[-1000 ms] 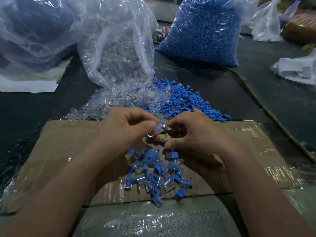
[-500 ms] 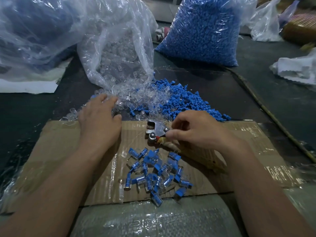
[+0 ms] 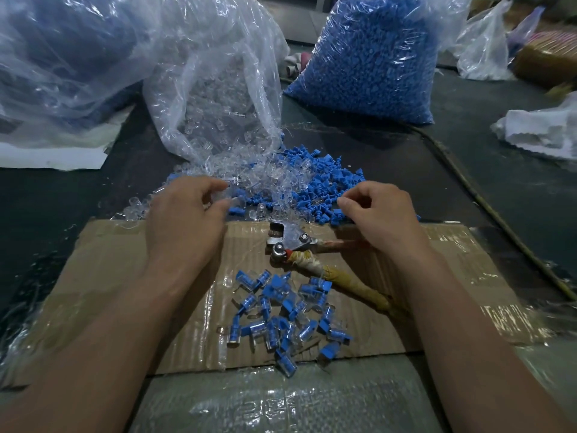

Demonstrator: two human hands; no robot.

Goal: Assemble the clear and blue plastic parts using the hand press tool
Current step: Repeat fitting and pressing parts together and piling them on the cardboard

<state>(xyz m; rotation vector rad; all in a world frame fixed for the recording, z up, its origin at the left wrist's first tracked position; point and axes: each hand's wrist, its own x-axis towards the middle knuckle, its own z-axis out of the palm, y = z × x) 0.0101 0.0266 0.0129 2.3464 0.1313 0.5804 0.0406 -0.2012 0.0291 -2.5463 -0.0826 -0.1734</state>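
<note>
We see the press [image 3: 287,239] lying flat, clear parts [image 3: 268,179] and blue parts [image 3: 327,189] heaped beyond it, joined pieces [image 3: 281,310] before it.

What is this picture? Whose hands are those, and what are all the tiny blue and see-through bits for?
No machine here, just a person working. The picture comes from a camera on their head, looking down at their own arms. The left hand is at the loose clear parts, the right hand at the loose blue parts. Both are curled, but I cannot tell whether they hold a piece. Between them, on the cardboard, lies the hand press tool, with nobody gripping it. Nearer is a heap of finished pieces, blue and clear joined. Behind stand a bag of clear parts and a bag of blue parts.
</note>
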